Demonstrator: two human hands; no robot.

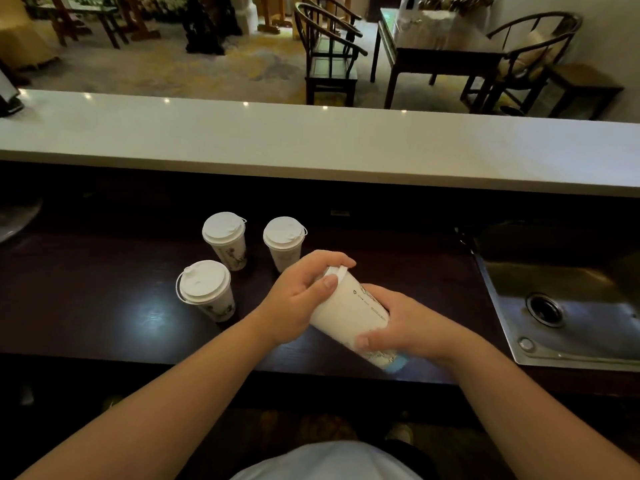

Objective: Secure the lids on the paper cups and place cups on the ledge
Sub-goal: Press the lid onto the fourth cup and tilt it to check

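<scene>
— Between your two hands, what have you got?

— Your left hand (pixel 298 299) curls over the lid (pixel 334 273) of the paper cup (pixel 349 315), fingers wrapped across the top and thumb pressed on the rim. Your right hand (pixel 405 327) grips the cup's lower body, thumb across the front near the base. Both grips are closed around the cup, which you hold in the air just above the dark table (pixel 104 306), near its front edge.

— How do I seat the lid well?

— My judgement: keep the right grip firm but not crushing, since paper walls buckle easily. Press around the rim with the left thumb and fingers until the lid sits even all the way round.

— Which way does it point?

— The cup is tilted: its long axis runs from the base, low and towards your right, up to the lid, towards your left and away from you. Bring it upright before setting it down.

— And around it?

— Three lidded cups (pixel 225 240) stand on the table to your left. The white ledge (pixel 311 143) beyond carries no cups yet. A steel sink (pixel 554 292) lies to your right.
</scene>
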